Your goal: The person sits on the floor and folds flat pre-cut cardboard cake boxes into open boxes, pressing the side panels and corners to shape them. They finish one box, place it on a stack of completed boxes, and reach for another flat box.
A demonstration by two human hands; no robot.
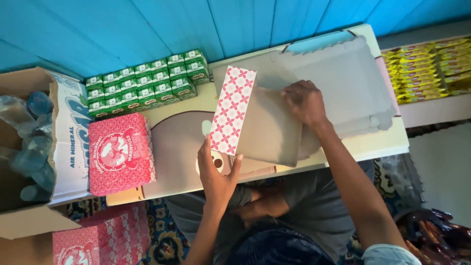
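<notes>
While the left hand [216,174] pinches the flat box [255,118] at its near edge on the table [382,142], the right hand [304,100] presses open-palmed on top — light, bendy card, best held by edges.

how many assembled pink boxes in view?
2: one pink box on the low table beside the green cartons, another on the floor below it, cut by the frame edge. More may be hidden.

Single head-worn view, steeply downward and close over a low table [382,142], perhaps tilted slightly forward.
</notes>
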